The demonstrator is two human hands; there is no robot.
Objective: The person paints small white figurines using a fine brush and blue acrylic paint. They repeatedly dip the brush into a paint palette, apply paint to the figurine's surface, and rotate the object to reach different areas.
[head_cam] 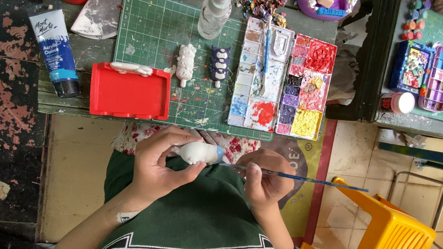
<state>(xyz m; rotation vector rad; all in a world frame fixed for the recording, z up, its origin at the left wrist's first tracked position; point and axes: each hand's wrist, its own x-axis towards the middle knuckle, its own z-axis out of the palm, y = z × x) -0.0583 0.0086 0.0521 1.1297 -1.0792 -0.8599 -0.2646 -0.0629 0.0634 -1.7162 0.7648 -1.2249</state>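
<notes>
Left hand (158,159) is wrapped around a small white figurine (199,153), held close over the lap, near the worktop (72,55) edge. Right hand (265,180) pinches a thin brush (305,179), tip touching the figurine's right end. Farther out sit a red tray (129,93), paint palettes (283,84) and two more figurines on a green mat (154,26).

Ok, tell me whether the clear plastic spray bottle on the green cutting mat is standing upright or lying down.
Upright, as far as the head view shows: the clear plastic spray bottle is seen from above, its white nozzle cap on top, base resting on the green cutting mat.
</notes>
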